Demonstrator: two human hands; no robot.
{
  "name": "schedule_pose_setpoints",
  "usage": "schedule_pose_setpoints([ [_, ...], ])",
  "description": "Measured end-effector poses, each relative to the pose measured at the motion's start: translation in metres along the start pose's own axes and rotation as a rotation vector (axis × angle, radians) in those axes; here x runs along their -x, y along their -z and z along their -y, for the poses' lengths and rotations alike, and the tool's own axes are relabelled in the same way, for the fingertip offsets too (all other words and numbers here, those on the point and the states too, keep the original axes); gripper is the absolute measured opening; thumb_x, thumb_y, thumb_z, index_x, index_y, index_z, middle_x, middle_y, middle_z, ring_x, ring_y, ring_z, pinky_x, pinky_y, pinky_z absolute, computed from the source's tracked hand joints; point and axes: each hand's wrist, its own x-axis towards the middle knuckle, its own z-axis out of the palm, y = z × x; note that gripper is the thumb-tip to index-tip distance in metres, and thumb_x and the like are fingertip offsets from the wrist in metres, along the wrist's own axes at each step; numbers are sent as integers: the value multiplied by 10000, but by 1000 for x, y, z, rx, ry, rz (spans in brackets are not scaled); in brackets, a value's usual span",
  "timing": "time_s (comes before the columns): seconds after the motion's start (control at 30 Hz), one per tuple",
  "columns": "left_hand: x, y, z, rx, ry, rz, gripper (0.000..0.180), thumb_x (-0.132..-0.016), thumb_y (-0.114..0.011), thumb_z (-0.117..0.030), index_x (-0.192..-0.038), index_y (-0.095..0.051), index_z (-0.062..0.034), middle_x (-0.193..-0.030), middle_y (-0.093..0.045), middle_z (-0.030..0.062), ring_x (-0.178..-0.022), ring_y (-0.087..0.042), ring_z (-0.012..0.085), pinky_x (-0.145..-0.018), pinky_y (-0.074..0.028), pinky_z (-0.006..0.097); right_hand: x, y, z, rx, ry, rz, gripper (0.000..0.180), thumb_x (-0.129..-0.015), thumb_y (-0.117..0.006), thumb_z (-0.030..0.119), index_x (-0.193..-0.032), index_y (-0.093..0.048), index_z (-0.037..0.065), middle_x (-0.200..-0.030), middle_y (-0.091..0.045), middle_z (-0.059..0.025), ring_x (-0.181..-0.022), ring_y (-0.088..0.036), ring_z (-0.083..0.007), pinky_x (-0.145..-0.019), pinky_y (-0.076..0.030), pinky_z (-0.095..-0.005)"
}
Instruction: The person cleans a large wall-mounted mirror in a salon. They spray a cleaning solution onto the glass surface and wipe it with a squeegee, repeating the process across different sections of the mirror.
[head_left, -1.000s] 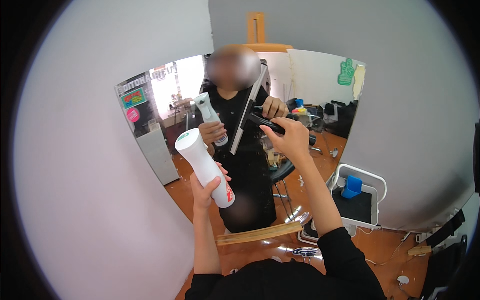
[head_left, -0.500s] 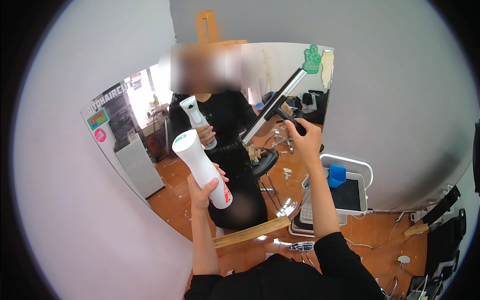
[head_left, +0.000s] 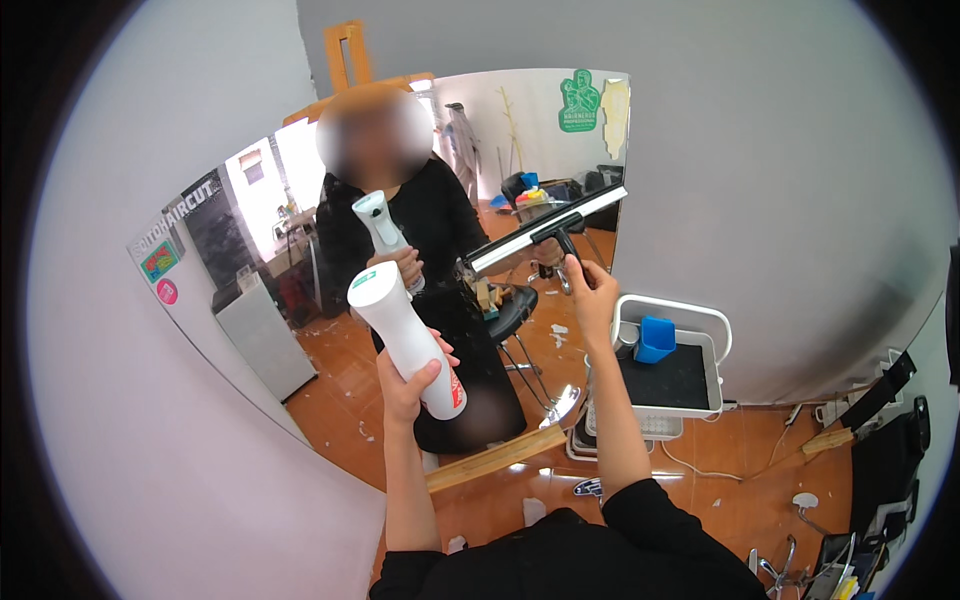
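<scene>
Left hand (head_left: 403,388): fingers wrapped round the lower part of the white spray bottle (head_left: 402,322); its head rises above the grip, leaning left.
Right hand (head_left: 597,295): fingers pinching the squeegee (head_left: 545,234) by its black handle.
Squeegee blade: beyond the fingertips, slanting up to the right across the mirror (head_left: 530,105); contact with glass cannot be told.
Wooden ledge (head_left: 497,458): along the mirror's foot.
Trolley (head_left: 718,372): right of the right forearm, blue cup (head_left: 656,340) in its top tray.
</scene>
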Motion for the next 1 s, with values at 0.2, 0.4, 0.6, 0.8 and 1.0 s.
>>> schedule_pose_setpoints([
  [0.2,3,-15,6,25,13,12,482,-708,-683,-269,-1025,-545,67,-811,-623,158,-681,-653,245,-628,-546,340,18,2,-20,-81,-134,23,395,-897,-604,324,-708,-586,-22,-561,-451,32,-512,-384,-38,-457,-292,-222],
  [0.4,5,-23,7,6,0,-22,489,-705,-678,-280,-1023,-543,67,-819,-622,157,-679,-652,237,-626,-545,338,34,25,0,-420,-506,288,388,-921,-533,410,-781,-511,49,-536,-441,15,-454,-439,-68,-401,-333,-210],
  [0.6,6,-30,5,1,-7,-34,493,-705,-676,-291,-1022,-542,62,-818,-621,155,-684,-653,235,-629,-546,335,-16,43,14,-1048,-499,226,313,-980,-379,358,-934,-492,70,-704,-448,-18,-627,-466,-130,-586,-432,-327],
  [0.8,9,-18,7,2,-38,-74,495,-711,-669,-293,-1033,-535,58,-840,-614,156,-703,-655,237,-639,-546,336,-31,21,14,-1072,-397,59,306,-965,-433,363,-925,-489,65,-667,-442,-24,-578,-456,-153,-558,-442,-330],
  [1.0,17,26,-5,53,-43,-58,421,-736,-677,-181,-1048,-529,61,-858,-623,158,-723,-653,235,-659,-545,342,-10,-27,18,-1219,-353,-13,285,-935,-507,367,-847,-494,96,-601,-396,-6,-520,-405,-109,-471,-360,-274],
])
